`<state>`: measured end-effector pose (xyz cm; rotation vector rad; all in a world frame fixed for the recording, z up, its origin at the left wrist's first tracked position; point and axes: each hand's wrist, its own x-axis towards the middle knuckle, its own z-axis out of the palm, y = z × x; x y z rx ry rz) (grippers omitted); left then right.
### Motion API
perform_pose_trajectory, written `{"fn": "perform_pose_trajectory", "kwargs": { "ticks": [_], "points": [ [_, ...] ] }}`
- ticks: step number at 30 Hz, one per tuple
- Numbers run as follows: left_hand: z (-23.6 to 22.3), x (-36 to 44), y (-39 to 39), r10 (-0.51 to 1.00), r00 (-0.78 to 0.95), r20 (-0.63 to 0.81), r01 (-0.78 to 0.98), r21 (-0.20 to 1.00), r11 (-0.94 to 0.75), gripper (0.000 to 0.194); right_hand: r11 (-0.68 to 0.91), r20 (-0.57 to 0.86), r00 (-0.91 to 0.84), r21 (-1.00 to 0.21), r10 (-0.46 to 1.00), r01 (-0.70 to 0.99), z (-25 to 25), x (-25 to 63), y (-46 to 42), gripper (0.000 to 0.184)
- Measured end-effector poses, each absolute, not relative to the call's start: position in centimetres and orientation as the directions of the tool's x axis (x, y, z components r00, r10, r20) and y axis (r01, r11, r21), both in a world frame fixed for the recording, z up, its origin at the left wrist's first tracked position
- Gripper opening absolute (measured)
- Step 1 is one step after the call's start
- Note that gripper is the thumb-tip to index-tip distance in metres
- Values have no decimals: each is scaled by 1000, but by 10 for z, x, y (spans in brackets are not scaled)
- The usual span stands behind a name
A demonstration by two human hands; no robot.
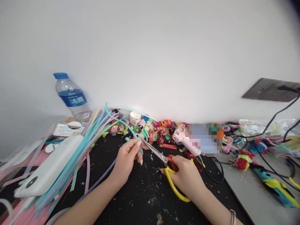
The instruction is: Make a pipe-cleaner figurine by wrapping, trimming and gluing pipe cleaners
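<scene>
My left hand point(127, 156) pinches a light-blue pipe cleaner point(124, 122), whose long end arcs up to the left over the bundle. In my right hand point(187, 173) is a pair of scissors point(160, 156) with a yellow and red handle. Their blades point up and left, with the tips close to my left fingertips. Whether the blades touch the pipe cleaner is hard to make out. A bit of light-blue fuzz shows beside my left fingers. A pink glue gun point(185, 140) lies just beyond my right hand.
A bundle of pastel pipe cleaners point(77, 156) and a white device point(50, 165) lie at left, before a water bottle point(72, 97). Small fuzzy figures point(161, 137) and a paper cup point(135, 118) line the wall. Black cables point(217, 175) cross the right side. Fuzz scraps litter the black mat point(140, 203).
</scene>
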<state>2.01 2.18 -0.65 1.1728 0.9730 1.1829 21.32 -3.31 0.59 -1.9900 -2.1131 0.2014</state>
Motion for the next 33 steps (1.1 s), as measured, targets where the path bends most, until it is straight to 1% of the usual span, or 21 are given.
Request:
{"fn": "perform_pose_trajectory", "kwargs": {
  "ticks": [4, 8, 10, 12, 16, 20, 23, 27, 33],
  "points": [
    [-4, 19, 22, 987, 149, 56, -114, 993, -39, 25, 72, 83, -51, -272, 995, 960, 5, 215, -33, 40],
    [1, 20, 21, 986, 155, 67, -79, 995, -55, 25, 85, 122, -48, -317, 991, 945, 9, 214, -36, 31],
    [2, 20, 21, 984, 164, 68, -75, 996, -57, 25, 70, 133, -27, -331, 991, 941, 12, 214, -37, 26],
    [2, 20, 21, 982, 172, 77, -77, 995, -65, 26, 42, 135, 4, -336, 991, 941, 12, 213, -38, 25],
    [1, 20, 21, 983, 170, 75, -140, 989, -51, 25, 27, 116, 13, -340, 993, 940, 11, 213, -37, 22],
    [1, 22, 20, 978, 205, 40, -259, 966, 14, 22, 39, 95, -7, -335, 995, 942, 12, 213, -38, 24],
    [1, 24, 19, 973, 230, 20, -308, 950, 53, 20, 54, 92, -25, -327, 995, 943, 15, 213, -38, 24],
    [0, 25, 20, 971, 237, 17, -330, 942, 64, 20, 87, 101, -57, -316, 993, 945, 17, 213, -38, 25],
    [-1, 24, 23, 969, 245, 25, -314, 948, 54, 19, 80, 135, -44, -274, 990, 958, 13, 215, -38, 31]
  ]
}}
